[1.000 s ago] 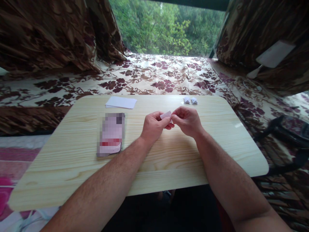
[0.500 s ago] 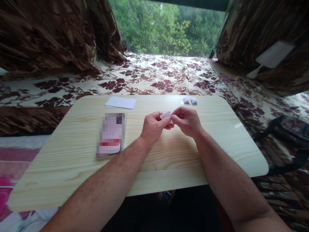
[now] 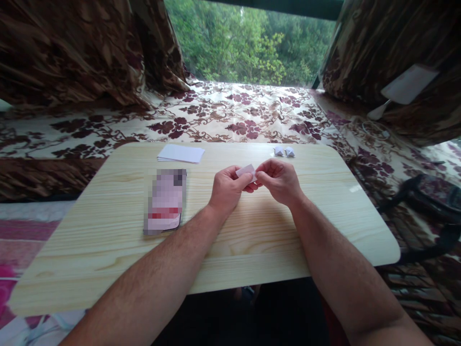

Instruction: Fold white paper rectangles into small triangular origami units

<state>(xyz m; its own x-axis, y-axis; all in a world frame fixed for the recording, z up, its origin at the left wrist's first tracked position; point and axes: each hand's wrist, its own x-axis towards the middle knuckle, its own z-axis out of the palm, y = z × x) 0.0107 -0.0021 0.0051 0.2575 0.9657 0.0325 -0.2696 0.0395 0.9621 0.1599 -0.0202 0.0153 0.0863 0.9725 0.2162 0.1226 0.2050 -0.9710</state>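
Note:
Above the middle of the wooden table (image 3: pixel 252 250), a small piece of white paper (image 3: pixel 245 170) is held between both hands. My left hand (image 3: pixel 227 184) pinches it from the left, thumb on top and fingers beneath. My right hand (image 3: pixel 279 179) grips its right edge between thumb and forefinger. The paper looks folded, but its exact shape is partly hidden by the fingers. Just beyond my right hand stand two small folded white paper pieces (image 3: pixel 284 152) with pointed tops, side by side.
A stack of white paper strips (image 3: pixel 181 153) lies at the table's back left. Nearer me on the left is a blurred-out phone (image 3: pixel 165 202). A white lamp (image 3: pixel 408 85) stands on the flowered cloth (image 3: pixel 237 110) at the right, and a dark chair (image 3: pixel 428 206) is beside the table.
The white paper has turned slightly in my fingers and shows a little more of its face. Both hands have otherwise barely moved.

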